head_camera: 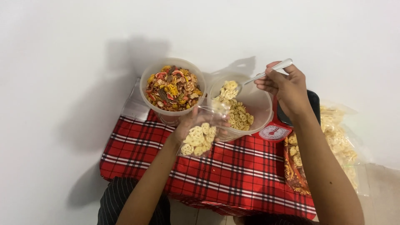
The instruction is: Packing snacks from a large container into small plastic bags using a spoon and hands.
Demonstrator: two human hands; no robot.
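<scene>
Where the red plaid cloth (233, 175) lies nearest, we see the left hand (187, 127) closed around one clear snack bag (200, 137), the right hand (287, 85) gripping one spoon (266, 73) above two tubs (173, 89), white floor beyond.

- Left arm rises from the lower left, forearm bare, angled up and right.
- Left hand (187, 127) is cupped, fingers curled closed in a grip, partly hidden.
- Right arm enters from the lower right, forearm bare, reaching up and left.
- Right hand (287, 87) is knuckles up, fingers pinched shut in a grip.
</scene>
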